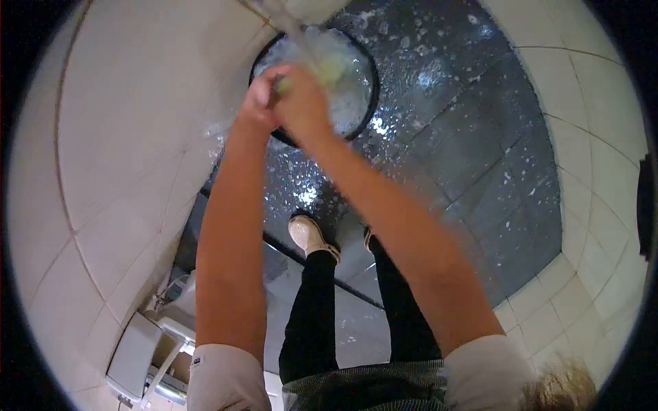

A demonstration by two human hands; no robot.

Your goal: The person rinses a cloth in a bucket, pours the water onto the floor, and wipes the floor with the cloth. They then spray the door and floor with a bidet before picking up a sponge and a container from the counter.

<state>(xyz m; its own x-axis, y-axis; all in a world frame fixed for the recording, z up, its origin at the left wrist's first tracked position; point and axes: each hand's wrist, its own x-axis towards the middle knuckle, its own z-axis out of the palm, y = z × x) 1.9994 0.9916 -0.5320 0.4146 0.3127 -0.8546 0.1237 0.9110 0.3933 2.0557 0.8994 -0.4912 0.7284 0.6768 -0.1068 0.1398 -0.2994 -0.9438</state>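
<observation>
Both of my hands meet above the left part of a round, black-rimmed basin (375, 85) on the wet floor. My left hand (264, 99) is closed round a small greyish-green thing, partly hidden and too blurred to name. Pressed against it from the right is my right hand (300, 99), its fingers curled and smeared by motion. Foamy, splashing water (349, 103) fills the basin, with a blurred yellow-green patch just right of my hands. A pale, blurred stream or bar reaches down from the top edge towards the basin.
Dark floor tiles (466, 144) are wet and dotted with foam. Pale tiled walls stand at left (123, 123) and right (589, 157). My feet in light clogs (307, 233) are below the basin. A white and grey fixture (137, 349) is at lower left.
</observation>
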